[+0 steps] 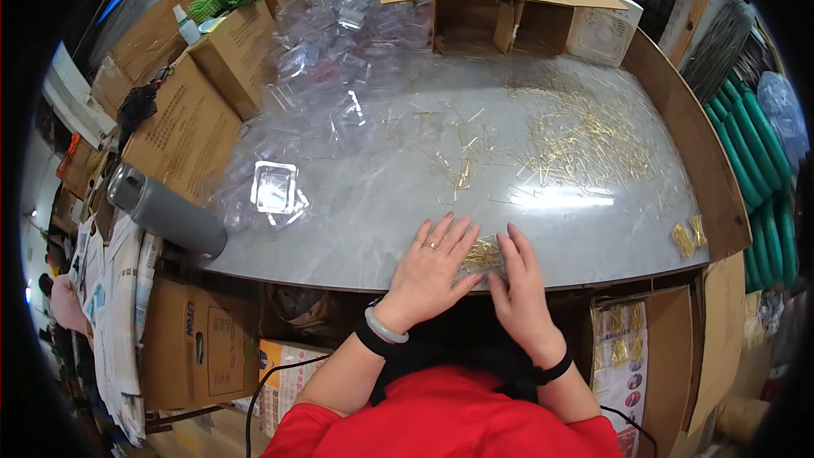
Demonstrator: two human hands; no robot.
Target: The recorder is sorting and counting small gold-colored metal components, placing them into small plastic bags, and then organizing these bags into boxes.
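A small heap of gold-coloured wire pieces (482, 254) lies near the front edge of the grey tabletop (356, 237), between my two hands. My left hand (431, 267) is laid flat with its fingers stretched out, its thumb and fingertips bordering the heap's left side. On the other side my right hand (523, 288) stands edge-on, fingers extended and thumb apart, next to the heap. Neither hand grips anything. Farther right spreads a wide scatter of loose gold wires (593, 140), with a few strays (462, 174) in the middle. Two small gold wire bundles (688, 237) sit at the right edge.
Clear plastic boxes (339, 51) pile up at the back left. A grey bottle (165, 212) leans at the left edge. Cardboard cubbies (471, 25) stand at the back; a wooden board (687, 136) walls the right side. More gold bundles (626, 335) lie in a carton below.
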